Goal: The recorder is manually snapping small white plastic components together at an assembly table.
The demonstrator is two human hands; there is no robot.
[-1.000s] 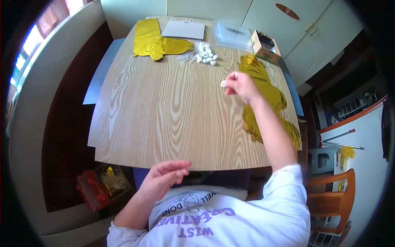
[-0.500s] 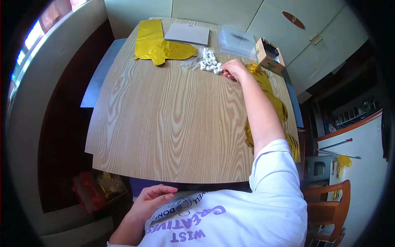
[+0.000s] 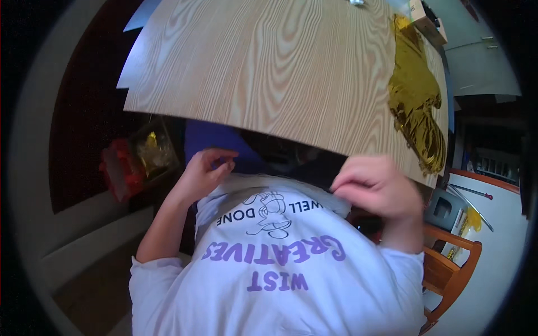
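My left hand [image 3: 208,172] is raised in front of the white shirt, fingers curved, thumb and forefinger a little apart, with nothing visible between them. My right hand [image 3: 370,185] is near the table's front edge on the right. Its fingers are closed together in a pinch and slightly blurred; whatever they hold, if anything, is hidden. On the right side of the table [image 3: 263,73] lies a limp, crumpled gold foil balloon [image 3: 414,84], which neither hand touches. Small white pieces [image 3: 356,2] just show at the top edge of the view.
A cardboard box [image 3: 427,21] with dark contents stands at the table's far right. Lower left, beside the wall, are a red object [image 3: 119,171] and a container with gold and clear wrapping [image 3: 154,151]. A wooden chair [image 3: 454,263] and a grey stool [image 3: 443,210] stand on the right.
My right hand has come back from the white pieces to in front of my body. My left hand has risen slightly. The view has tilted down, so the table's far end has left it.
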